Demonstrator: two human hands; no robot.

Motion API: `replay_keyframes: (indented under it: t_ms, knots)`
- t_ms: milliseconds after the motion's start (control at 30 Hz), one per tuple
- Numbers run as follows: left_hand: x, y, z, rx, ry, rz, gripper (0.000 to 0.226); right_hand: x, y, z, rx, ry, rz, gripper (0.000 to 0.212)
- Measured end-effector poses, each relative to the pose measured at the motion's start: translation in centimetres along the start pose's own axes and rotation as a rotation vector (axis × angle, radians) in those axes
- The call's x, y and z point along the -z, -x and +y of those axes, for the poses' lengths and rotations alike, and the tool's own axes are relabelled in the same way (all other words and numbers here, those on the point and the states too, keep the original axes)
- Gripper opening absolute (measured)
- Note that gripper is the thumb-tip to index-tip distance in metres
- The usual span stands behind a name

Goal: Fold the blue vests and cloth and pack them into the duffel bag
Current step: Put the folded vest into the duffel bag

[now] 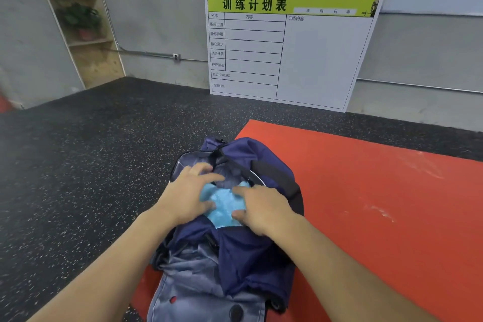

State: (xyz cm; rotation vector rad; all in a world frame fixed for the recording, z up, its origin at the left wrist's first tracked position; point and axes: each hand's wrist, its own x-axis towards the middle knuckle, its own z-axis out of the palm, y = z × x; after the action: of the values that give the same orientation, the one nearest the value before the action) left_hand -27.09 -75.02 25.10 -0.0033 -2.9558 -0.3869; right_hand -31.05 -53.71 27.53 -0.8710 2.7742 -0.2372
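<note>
A navy duffel bag lies open at the edge of a red mat, its grey lining showing at the near end. Light blue fabric sits inside the bag's opening. My left hand lies on the left side of the fabric, fingers spread and reaching into the bag, thumb against the cloth. My right hand presses on the fabric's right side, fingers pointing left, thumb curled at its lower edge. A black strap runs along the bag's right side. How the fabric is folded is hidden.
The red mat spreads to the right over dark speckled flooring. A white board with a yellow-green header leans on the grey wall behind. Wooden shelves with plants stand at the back left.
</note>
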Motion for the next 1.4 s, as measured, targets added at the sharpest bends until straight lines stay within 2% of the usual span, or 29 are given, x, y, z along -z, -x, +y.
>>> replay_keyframes:
  t_ms: [133, 200, 267, 367, 567, 700, 767, 867, 967, 1067, 1267, 1400]
  knots:
    - [-1.5, 1.1, -0.3, -0.016, -0.088, -0.158, 0.048, -2.8, 0.2, 0.6, -0.024, -0.043, -0.067, 0.069]
    - [-2.4, 1.7, -1.1, -0.013, -0.074, -0.160, 0.048, -3.6, 0.2, 1.2, -0.036, -0.106, -0.068, 0.073]
    - [-2.7, 2.3, -1.5, -0.031, -0.005, -0.121, 0.055, -4.0, 0.3, 1.4, -0.053, -0.167, -0.063, 0.075]
    - [-2.8, 2.6, -1.7, -0.067, 0.061, -0.096, 0.078, -4.4, 1.0, 1.2, -0.077, -0.247, -0.073, 0.080]
    - [-1.6, 3.4, -1.7, -0.078, 0.090, -0.113, 0.079, -4.4, 3.6, 0.2, -0.061, -0.341, -0.091, 0.081]
    - [0.6, 5.0, -0.2, -0.060, 0.186, 0.012, 0.075, -3.5, 5.8, 0.4, -0.005, -0.397, 0.119, 0.068]
    - [2.1, 5.8, 0.9, -0.050, 0.239, 0.065, 0.070, -2.7, 7.2, 0.8, 0.046, -0.506, 0.226, 0.063]
    - [4.4, 7.0, 3.7, -0.093, 0.286, 0.122, 0.062, -1.3, 9.7, 2.2, 0.125, -0.668, 0.306, 0.063]
    - [6.1, 8.0, 7.8, -0.154, 0.319, 0.154, 0.057, 0.5, 13.1, 4.0, 0.147, -0.708, 0.357, 0.063]
    - [6.6, 8.6, 12.5, -0.236, 0.384, 0.170, 0.050, 1.9, 16.5, 6.4, 0.142, -0.704, 0.398, 0.062]
    - [5.8, 9.5, 22.9, -0.384, 0.416, 0.148, 0.055, 4.3, 24.7, 12.0, 0.087, -0.635, 0.453, 0.062]
    - [4.1, 10.1, 30.8, -0.487, 0.493, 0.112, 0.050, 4.9, 31.6, 16.9, 0.021, -0.567, 0.492, 0.064]
